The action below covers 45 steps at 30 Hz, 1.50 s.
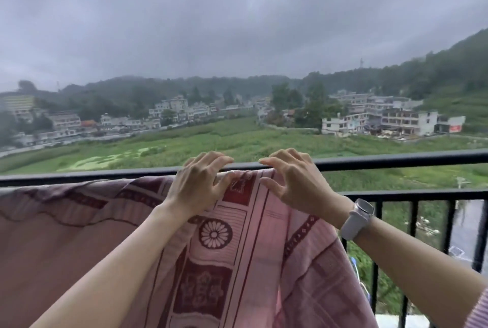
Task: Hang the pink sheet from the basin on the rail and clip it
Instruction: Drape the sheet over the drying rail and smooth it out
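- While the pink cotton sheet with dark red floral and block patterning [237, 261] lies draped over the black metal balcony rail [396, 160], both hands sit right at the top of the fold, close together.
- Left hand [200, 177]: fingers curled over the rail, thumb and fingertips pinching the cloth at its crest.
- Right hand [287, 179]: fingers spread and bent, thumb apart, hovering at the sheet's right edge; whether it touches the fabric, I cannot tell, but it grips nothing that shows.
- Big risk number one: no clip is anywhere in view, and the sheet hangs loose on a smooth rail above open ground, with green fields [237, 140] and a road far beneath.
- If more cloth weight ends up on the far side, the whole thing can slither over and drop, and how much hangs outside is hidden from here.
- Risk two: that heavy grey sky [237, 23] suggests wind or rain; a gust could lift the unpinned right edge, which hangs bunched and slanted.
- Risk three: letting go with the left hand to fetch a clip leaves nothing pinning the fold, so I'd judge one hand should hold.
- The left stretch looks rumpled along the rail, so clipping now may trap creases.
- A white wristwatch [356, 218] on the right wrist could snag the cloth if that arm drags across it.
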### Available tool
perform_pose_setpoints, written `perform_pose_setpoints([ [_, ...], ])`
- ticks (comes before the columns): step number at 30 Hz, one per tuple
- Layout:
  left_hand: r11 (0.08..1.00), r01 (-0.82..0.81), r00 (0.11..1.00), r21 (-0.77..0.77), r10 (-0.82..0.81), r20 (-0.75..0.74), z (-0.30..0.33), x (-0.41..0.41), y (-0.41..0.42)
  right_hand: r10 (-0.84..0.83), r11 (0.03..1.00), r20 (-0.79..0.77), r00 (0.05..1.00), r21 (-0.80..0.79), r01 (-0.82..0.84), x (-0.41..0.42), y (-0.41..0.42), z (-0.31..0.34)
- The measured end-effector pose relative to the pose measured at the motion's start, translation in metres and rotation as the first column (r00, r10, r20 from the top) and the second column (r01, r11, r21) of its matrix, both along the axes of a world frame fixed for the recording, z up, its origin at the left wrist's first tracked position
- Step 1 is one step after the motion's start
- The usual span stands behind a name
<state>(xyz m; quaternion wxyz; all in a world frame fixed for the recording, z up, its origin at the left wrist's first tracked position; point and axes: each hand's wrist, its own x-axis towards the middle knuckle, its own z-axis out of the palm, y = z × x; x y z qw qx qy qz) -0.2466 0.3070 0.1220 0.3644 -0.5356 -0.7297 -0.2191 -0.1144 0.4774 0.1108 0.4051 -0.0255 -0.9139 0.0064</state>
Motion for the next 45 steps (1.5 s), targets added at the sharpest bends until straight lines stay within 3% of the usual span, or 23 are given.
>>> perform_pose_setpoints([
  [2,0.994,-0.092,0.996,-0.059,0.093,0.017,-0.015,-0.008,-0.029,-0.076,0.991,0.007,0.997,0.114,0.075,-0.003,-0.011,-0.014],
  [8,0.973,-0.232,0.972,-0.014,0.233,0.026,-0.034,-0.031,-0.062,-0.162,0.982,-0.12,0.979,0.076,0.172,-0.012,-0.015,-0.027],
  [18,0.987,-0.074,0.989,0.141,0.091,-0.12,-0.039,-0.049,-0.052,-0.2,0.975,-0.222,0.954,0.05,0.216,-0.018,-0.022,-0.032],
  [22,0.986,-0.02,0.998,0.168,0.03,-0.06,-0.028,-0.049,-0.055,-0.215,0.977,-0.267,0.939,-0.046,0.21,-0.018,-0.026,-0.033],
  [25,0.967,-0.041,0.999,0.251,0.043,-0.002,-0.004,-0.046,-0.05,-0.323,0.945,-0.317,0.892,-0.162,0.285,-0.021,-0.018,-0.017],
  [28,0.917,-0.07,0.997,0.393,0.055,0.05,0.037,-0.045,-0.03,-0.456,0.873,-0.378,0.805,-0.368,0.322,-0.029,0.002,0.02],
  [32,0.86,-0.086,0.995,0.502,0.048,0.088,0.093,-0.052,0.005,-0.506,0.817,-0.475,0.72,-0.532,0.223,-0.065,0.034,0.096],
  [34,0.929,-0.153,0.977,0.338,0.091,0.192,0.097,-0.067,0.023,-0.519,0.785,-0.438,0.735,-0.584,0.206,-0.085,0.051,0.121],
  [36,0.978,-0.2,0.917,-0.061,0.208,0.34,0.084,-0.084,0.038,-0.52,0.751,-0.269,0.811,-0.596,0.284,-0.102,0.068,0.119],
  [38,0.888,-0.157,0.851,-0.432,0.344,0.396,0.062,-0.09,0.043,-0.427,0.724,0.039,0.903,-0.584,0.367,-0.11,0.076,0.091],
  [39,0.859,-0.131,0.841,-0.495,0.36,0.403,0.051,-0.089,0.042,-0.325,0.714,0.182,0.928,-0.597,0.367,-0.11,0.076,0.074],
  [40,0.868,-0.11,0.844,-0.485,0.339,0.416,0.042,-0.086,0.039,-0.204,0.697,0.25,0.947,-0.642,0.32,-0.107,0.075,0.058],
  [42,0.955,-0.075,0.89,-0.287,0.195,0.413,0.028,-0.077,0.03,-0.047,0.65,0.184,0.982,-0.74,0.17,-0.093,0.067,0.038],
  [45,0.998,0.044,0.986,0.041,-0.05,0.161,0.003,-0.046,0.021,-0.065,0.767,-0.061,0.996,-0.642,0.011,-0.061,0.052,0.024],
])
